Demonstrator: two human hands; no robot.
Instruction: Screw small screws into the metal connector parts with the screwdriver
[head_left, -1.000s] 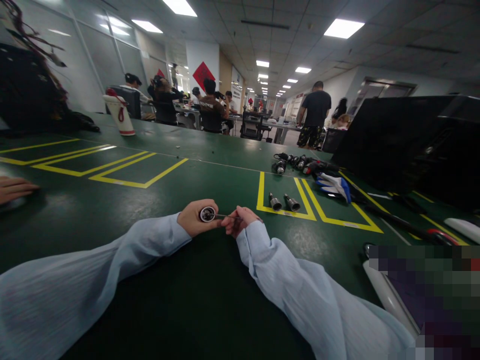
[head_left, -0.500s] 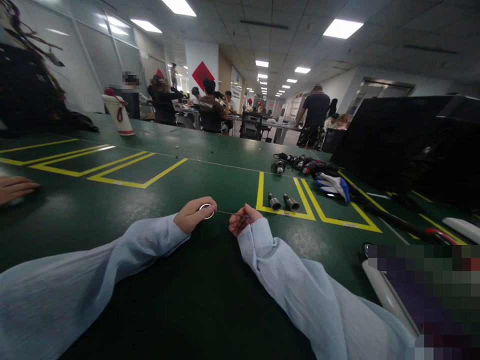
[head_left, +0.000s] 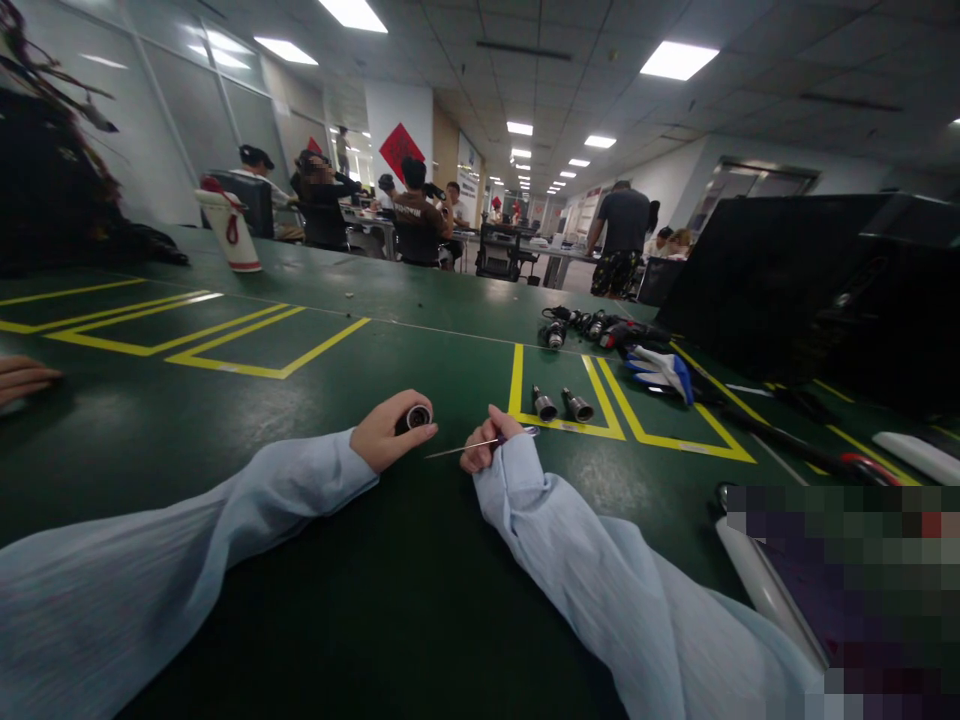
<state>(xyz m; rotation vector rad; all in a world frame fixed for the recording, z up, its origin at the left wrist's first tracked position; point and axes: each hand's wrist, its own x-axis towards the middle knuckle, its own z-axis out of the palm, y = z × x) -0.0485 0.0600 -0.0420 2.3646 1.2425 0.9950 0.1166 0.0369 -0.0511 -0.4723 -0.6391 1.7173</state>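
Note:
My left hand (head_left: 394, 432) is closed around a round metal connector (head_left: 416, 418), its open end turned toward me and a dark inside with small details showing. Between the curled fingers of my right hand (head_left: 489, 440) is a slim tool with a thin metal shaft (head_left: 454, 451); its purplish handle is partly covered by the fingers. The shaft points left, its tip just below my left fingertips and apart from the connector. Beyond my right hand, two similar metal connectors (head_left: 544, 404) (head_left: 578, 406) lie inside a yellow-taped outline.
Cables with metal ends (head_left: 556, 333) and a blue-and-white glove (head_left: 660, 372) lie at the right, near a large black object (head_left: 772, 290). A white cup (head_left: 232, 235) stands back left. Another person's hand (head_left: 26, 380) rests at the left edge. A pixelated device (head_left: 810, 590) lies lower right.
The tool's shaft has come out of the connector's end and dropped lower, its tip now free. My left hand has turned the connector's opening more toward me.

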